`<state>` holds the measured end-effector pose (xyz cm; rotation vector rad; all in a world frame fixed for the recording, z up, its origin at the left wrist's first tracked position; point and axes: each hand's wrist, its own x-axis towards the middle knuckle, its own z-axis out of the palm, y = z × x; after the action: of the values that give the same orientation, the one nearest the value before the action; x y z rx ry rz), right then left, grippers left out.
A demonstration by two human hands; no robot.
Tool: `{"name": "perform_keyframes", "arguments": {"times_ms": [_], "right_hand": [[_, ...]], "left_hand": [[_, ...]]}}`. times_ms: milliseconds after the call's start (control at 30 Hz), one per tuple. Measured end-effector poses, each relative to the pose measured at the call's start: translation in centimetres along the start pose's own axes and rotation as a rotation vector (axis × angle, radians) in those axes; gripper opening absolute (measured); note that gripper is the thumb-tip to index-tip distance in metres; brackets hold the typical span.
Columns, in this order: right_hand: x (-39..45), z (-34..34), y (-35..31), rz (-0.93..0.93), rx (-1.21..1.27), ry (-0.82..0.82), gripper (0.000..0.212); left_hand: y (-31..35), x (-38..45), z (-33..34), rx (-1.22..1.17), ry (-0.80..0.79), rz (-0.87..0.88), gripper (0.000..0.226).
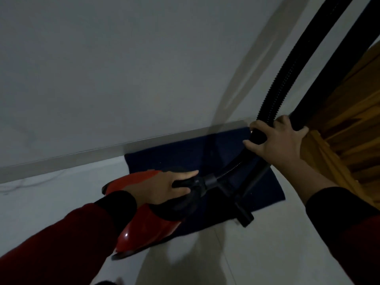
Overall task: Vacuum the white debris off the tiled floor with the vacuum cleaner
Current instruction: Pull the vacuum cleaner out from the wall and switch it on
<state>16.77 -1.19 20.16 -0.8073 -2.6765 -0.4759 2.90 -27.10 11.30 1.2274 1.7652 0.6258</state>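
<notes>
A red canister vacuum cleaner [144, 227] stands on the pale tiled floor [51, 194], partly over a dark blue mat [185, 155]. My left hand [164, 186] rests on its black top where the hose joins, fingers around the black connector. My right hand [277, 140] is shut on the black ribbed hose [287, 79] and a black tube [329, 68] beside it, both rising to the upper right. A black nozzle end [244, 217] hangs low over the mat's edge. No white debris shows in this dim view.
A white wall [123, 68] with a baseboard [82, 155] runs behind the mat. A wooden door or panel [349, 130] stands at the right. Open tiled floor lies at the lower middle and left.
</notes>
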Motion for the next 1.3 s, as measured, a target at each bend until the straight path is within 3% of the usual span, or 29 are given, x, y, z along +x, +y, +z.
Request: {"name": "perform_keyframes", "arguments": {"times_ms": [233,433,700,800,967,1167,1300], "right_hand": [[-2.1,-16.2,-2.9,-0.053,0.009,-0.082,0.043],[-7.9,-26.5,-7.1,-0.074,0.063,-0.147,0.041],[-22.0,-38.7,-14.8,-0.158,0.115,-0.139,0.035],[-26.7,-42.1,-17.6,-0.166,0.143,-0.215,0.036],[-35.2,-46.2,-22.6,-0.177,0.15,-0.294,0.037],[-47.5,-49.8,-29.5,-0.217,0.172,-0.234,0.032],[-54.5,-51.2,-33.9,-0.234,0.158,-0.286,0.033]], "left_hand": [[10.0,-14.2,-3.7,0.017,-0.064,-0.023,0.056],[13.5,-27.2,-2.9,0.022,-0.061,-0.023,0.056],[14.4,-46.3,4.9,-0.019,-0.041,-0.099,0.055],[14.2,-52.7,7.8,-0.036,-0.055,-0.139,0.054],[13.0,-62.6,13.5,-0.06,-0.081,-0.182,0.054],[9.3,-73.8,22.0,-0.067,-0.06,-0.164,0.055],[6.4,-80.4,27.1,-0.033,-0.015,-0.203,0.054]]}}
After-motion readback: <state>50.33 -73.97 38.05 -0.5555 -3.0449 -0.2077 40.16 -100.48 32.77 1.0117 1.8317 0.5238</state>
